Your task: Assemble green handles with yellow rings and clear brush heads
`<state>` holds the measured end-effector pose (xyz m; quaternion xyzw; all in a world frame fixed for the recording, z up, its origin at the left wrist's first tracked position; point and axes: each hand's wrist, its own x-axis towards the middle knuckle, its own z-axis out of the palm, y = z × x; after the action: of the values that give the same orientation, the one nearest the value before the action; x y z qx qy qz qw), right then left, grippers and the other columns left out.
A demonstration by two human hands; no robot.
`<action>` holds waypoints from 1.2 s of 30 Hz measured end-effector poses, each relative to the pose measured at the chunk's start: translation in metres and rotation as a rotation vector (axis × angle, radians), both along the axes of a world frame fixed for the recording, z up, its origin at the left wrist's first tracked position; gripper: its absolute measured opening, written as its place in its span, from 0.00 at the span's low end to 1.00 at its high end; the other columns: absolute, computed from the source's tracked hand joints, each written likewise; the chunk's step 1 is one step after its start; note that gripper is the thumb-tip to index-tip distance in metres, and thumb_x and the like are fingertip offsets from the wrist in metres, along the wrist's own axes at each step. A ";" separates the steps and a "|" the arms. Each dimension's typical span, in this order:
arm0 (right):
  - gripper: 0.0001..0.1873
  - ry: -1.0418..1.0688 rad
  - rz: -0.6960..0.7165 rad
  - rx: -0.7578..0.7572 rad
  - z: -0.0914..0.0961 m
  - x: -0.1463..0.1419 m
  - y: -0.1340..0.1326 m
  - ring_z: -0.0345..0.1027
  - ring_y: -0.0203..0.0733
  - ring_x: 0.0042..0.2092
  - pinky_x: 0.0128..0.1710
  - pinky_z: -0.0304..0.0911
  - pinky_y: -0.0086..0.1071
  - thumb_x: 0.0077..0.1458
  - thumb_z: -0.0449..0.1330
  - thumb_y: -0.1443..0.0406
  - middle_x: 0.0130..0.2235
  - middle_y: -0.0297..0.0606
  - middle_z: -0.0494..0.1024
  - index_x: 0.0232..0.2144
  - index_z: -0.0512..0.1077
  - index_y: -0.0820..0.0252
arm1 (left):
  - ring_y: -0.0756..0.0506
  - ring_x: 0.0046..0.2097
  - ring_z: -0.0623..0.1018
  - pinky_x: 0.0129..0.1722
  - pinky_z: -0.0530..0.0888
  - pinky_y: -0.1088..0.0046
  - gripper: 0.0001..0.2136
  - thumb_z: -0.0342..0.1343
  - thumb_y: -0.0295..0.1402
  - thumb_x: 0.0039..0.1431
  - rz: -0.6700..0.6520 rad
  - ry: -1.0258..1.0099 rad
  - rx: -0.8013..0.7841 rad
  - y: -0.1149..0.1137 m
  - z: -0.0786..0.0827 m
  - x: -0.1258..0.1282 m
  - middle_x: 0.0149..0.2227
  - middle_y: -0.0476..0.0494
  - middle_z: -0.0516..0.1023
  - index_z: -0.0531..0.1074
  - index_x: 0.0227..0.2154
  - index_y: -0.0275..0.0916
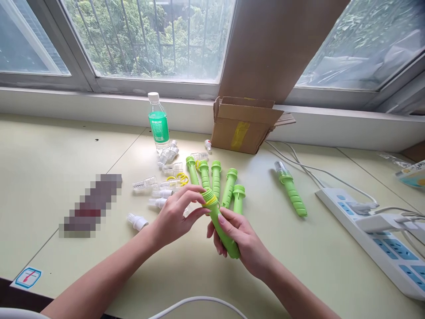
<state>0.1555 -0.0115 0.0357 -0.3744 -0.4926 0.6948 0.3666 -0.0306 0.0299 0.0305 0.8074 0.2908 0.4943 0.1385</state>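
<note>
My right hand point(236, 237) grips the body of a green plastic tube point(220, 221) held upright-tilted above the table. My left hand point(175, 215) pinches a yellow ring point(210, 201) sitting around the tube's threaded top. Behind them several more green tubes point(216, 177) lie side by side. Loose yellow rings point(180, 178) and several clear plastic caps point(146, 182) lie to the left of them. One green tube with a clear cap fitted point(291, 189) lies apart to the right.
A water bottle with a green label point(158, 124) stands near the window sill. An open cardboard box point(244, 124) sits behind the tubes. A white power strip point(375, 235) with cables lies at the right. A pixelated object point(91, 206) rests at the left.
</note>
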 end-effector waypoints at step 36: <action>0.13 0.019 -0.021 0.004 0.000 0.004 0.002 0.62 0.29 0.22 0.20 0.56 0.26 0.61 0.54 0.56 0.31 0.35 0.71 0.38 0.67 0.60 | 0.45 0.47 0.76 0.44 0.76 0.66 0.08 0.57 0.23 0.56 -0.042 0.002 0.015 0.002 0.000 -0.002 0.43 0.40 0.74 0.67 0.38 0.39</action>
<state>0.1590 -0.0099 0.0354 -0.3724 -0.4865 0.6935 0.3790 -0.0322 0.0322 0.0304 0.8148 0.2702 0.4928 0.1426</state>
